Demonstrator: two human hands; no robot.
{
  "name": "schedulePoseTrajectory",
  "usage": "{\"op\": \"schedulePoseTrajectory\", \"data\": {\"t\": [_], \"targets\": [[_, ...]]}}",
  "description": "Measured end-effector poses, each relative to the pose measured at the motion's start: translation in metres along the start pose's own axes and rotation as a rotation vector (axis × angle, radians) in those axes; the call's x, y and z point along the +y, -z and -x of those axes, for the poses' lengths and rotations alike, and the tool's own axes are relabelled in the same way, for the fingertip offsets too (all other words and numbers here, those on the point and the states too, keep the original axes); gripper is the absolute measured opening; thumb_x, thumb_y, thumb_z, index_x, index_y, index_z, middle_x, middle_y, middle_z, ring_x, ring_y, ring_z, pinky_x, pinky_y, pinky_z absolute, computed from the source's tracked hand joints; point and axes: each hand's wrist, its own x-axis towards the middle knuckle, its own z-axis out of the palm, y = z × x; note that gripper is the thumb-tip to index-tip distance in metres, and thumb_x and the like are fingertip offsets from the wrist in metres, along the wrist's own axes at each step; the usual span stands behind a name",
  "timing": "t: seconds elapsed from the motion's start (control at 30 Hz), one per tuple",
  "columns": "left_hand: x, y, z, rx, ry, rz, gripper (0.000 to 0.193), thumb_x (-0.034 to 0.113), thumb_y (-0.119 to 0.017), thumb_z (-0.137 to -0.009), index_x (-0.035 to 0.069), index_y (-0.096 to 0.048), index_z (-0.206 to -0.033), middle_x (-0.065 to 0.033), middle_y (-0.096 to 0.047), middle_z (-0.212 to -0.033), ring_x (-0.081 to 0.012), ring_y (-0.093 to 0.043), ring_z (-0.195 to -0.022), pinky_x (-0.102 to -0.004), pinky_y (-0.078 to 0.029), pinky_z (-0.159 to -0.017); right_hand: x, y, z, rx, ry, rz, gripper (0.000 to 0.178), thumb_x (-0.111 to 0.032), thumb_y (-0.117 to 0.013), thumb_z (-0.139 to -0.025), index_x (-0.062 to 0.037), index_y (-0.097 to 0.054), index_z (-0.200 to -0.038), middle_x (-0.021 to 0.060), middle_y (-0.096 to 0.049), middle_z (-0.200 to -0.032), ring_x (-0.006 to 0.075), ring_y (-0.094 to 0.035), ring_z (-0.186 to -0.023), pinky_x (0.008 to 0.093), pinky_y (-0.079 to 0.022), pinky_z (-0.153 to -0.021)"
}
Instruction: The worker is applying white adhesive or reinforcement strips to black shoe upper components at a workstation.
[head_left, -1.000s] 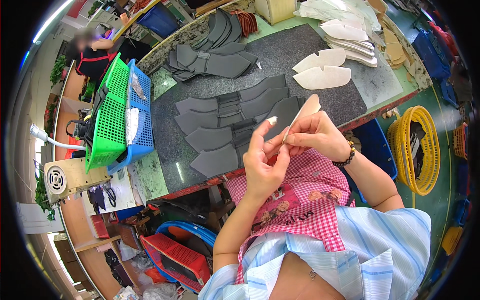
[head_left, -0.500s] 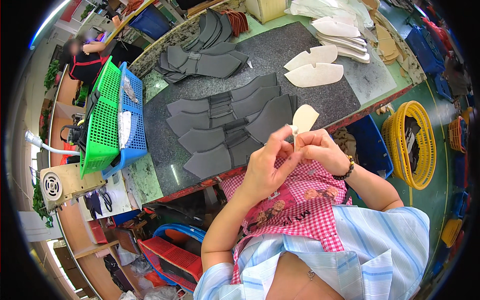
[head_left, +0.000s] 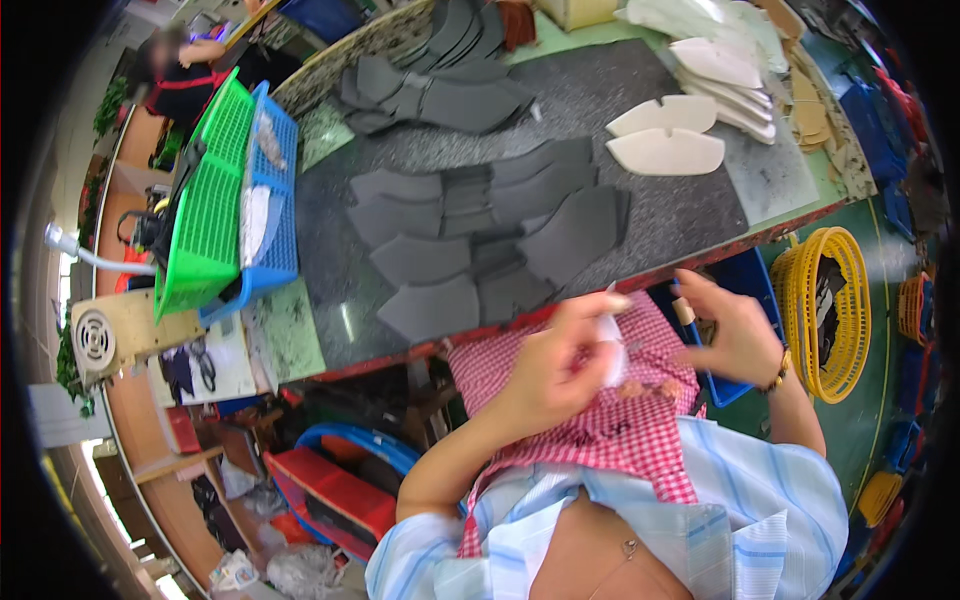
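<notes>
Two hands, well apart: L hand (head_left: 562,368) pinches blurred white pc (head_left: 614,358) in front of checked apron (head_left: 655,432); R hand (head_left: 738,338) spread, thumb clear of fingers. Prob. mid-handling step; next move prob. calls for R hand gripping pc's edge.

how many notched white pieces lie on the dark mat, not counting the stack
2: the nearer white piece and the farther white piece just beyond it, both at the right of the dark mat, left of the white stack. More could hide underneath.
</notes>
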Motion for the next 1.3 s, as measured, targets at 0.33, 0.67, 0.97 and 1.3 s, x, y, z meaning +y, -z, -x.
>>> {"op": "schedulePoseTrajectory", "data": {"t": [0.33,0.67,0.97,1.3], "targets": [[-0.042,0.051,0.061,0.3,0.251,0.498,0.092,0.027,-0.082,-0.073,0.006,-0.025,-0.142,-0.0107,-0.064,-0.102,-0.0149,-0.062,-0.092,-0.0291,-0.05,-0.082,-0.078,-0.079,-0.066,-0.36,0.228,-0.829,0.065,-0.012,-0.069,-0.082,0.004,-0.04,-0.138,0.0169,-0.057,-0.128,0.0186,-0.055,-0.117,0.0337,-0.044,-0.099],[-0.081,0.087,0.04,0.439,0.243,0.111,0.054,-0.005,-0.067,-0.082,0.005,-0.039,-0.127,-0.0056,-0.066,-0.081,-0.0073,-0.061,-0.074,-0.0205,-0.048,-0.066,-0.059,-0.114,-0.117,0.082,0.45,0.205,0.056,-0.02,-0.064,-0.084,-0.0043,-0.048,-0.135,0.0161,-0.049,-0.132,0.0336,-0.047,-0.119,0.0408,-0.038,-0.102],[-0.086,0.081,0.036,0.53,0.269,-0.288,0.046,-0.001,-0.068,-0.079,0.004,-0.046,-0.119,-0.0041,-0.062,-0.067,-0.0048,-0.056,-0.061,-0.0209,-0.043,-0.056,-0.05,-0.122,-0.12,0.163,0.433,0.297,0.064,-0.019,-0.071,-0.076,-0.0024,-0.047,-0.132,0.0173,-0.05,-0.128,0.0333,-0.047,-0.117,0.0417,-0.038,-0.102],[-0.053,0.094,0.022,0.342,0.41,-0.915,0.053,0.017,-0.076,-0.075,0.01,-0.048,-0.121,-0.0132,-0.065,-0.067,-0.0285,-0.063,-0.057,-0.0368,-0.049,-0.057,-0.062,-0.136,-0.087,-0.086,0.601,0.549,0.075,-0.042,-0.072,-0.074,-0.0084,-0.046,-0.136,0.0168,-0.034,-0.148,0.0407,-0.028,-0.138,0.0522,-0.024,-0.112]]}}
